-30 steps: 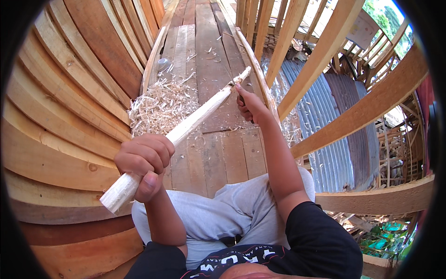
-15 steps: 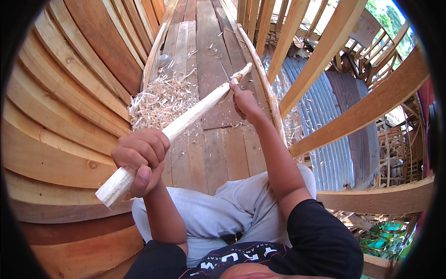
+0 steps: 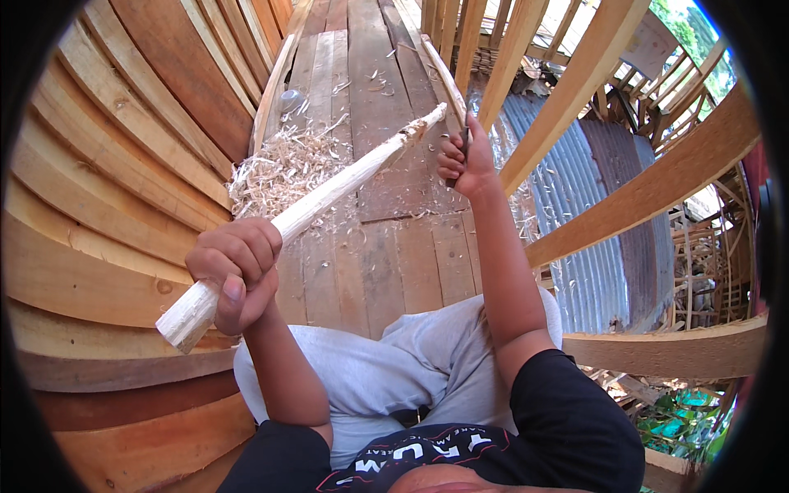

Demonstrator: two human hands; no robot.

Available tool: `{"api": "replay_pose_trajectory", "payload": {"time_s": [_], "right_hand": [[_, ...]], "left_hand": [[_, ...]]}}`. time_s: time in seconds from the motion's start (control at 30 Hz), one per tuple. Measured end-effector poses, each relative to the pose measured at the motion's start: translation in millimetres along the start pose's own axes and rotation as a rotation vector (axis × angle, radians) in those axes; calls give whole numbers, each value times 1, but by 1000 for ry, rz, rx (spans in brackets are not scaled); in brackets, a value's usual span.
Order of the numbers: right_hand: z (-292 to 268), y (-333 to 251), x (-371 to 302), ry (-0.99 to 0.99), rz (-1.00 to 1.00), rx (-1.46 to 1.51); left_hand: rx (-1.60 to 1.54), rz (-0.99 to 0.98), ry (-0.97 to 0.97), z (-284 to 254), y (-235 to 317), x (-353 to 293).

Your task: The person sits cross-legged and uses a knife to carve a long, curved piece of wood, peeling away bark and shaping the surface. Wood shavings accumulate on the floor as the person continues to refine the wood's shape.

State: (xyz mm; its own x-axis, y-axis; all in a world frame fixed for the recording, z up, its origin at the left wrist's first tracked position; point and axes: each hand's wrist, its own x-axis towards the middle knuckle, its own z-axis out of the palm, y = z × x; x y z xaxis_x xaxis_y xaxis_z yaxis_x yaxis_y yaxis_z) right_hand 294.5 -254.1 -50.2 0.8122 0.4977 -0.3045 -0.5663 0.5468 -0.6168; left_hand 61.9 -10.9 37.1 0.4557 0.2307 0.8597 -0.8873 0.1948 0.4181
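Note:
My left hand (image 3: 236,273) is wrapped round the near part of a pale, peeled wooden stick (image 3: 333,197), and its cut end sticks out below the fist. The stick slants up and away to the right, its far tip rough and darker, with bits of bark. My right hand (image 3: 467,162) is closed on the dark handle of a knife (image 3: 469,140), just right of the stick's far end and apart from it. The blade is hard to make out against the boards.
Curly wood shavings (image 3: 288,172) are heaped on the plank floor (image 3: 378,255) beyond my left hand. A small clear round container (image 3: 291,100) lies past them. Stacked boards (image 3: 115,222) line the left. On the right stand wooden rails (image 3: 649,181), with corrugated metal sheets (image 3: 575,214) beyond.
My right hand with the knife has moved off the stick, to the right and slightly away. My left hand and the stick have shifted a little to the left.

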Motion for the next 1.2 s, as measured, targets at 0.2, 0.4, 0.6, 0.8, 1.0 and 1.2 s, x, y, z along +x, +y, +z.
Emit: {"api": "replay_pose_trajectory", "payload": {"time_s": [0.2,0.4,0.6,0.8,1.0,1.2], "right_hand": [[2,9,7,477,-342,292],[57,53,-7,131,-661,-1355],[40,22,-20,83,-638,-1347],[14,24,-14,110,-435,-1430],[16,29,-34,119,-337,-1476],[21,32,-63,66,-364,-1556]], "left_hand": [[-2,0,-63,12,1,3],[-10,-1,-56,11,2,1],[23,-86,-92,6,5,0],[102,-121,130,21,-1,7],[85,-75,147,2,-9,-1],[-56,-91,64,6,-1,-7]]}}
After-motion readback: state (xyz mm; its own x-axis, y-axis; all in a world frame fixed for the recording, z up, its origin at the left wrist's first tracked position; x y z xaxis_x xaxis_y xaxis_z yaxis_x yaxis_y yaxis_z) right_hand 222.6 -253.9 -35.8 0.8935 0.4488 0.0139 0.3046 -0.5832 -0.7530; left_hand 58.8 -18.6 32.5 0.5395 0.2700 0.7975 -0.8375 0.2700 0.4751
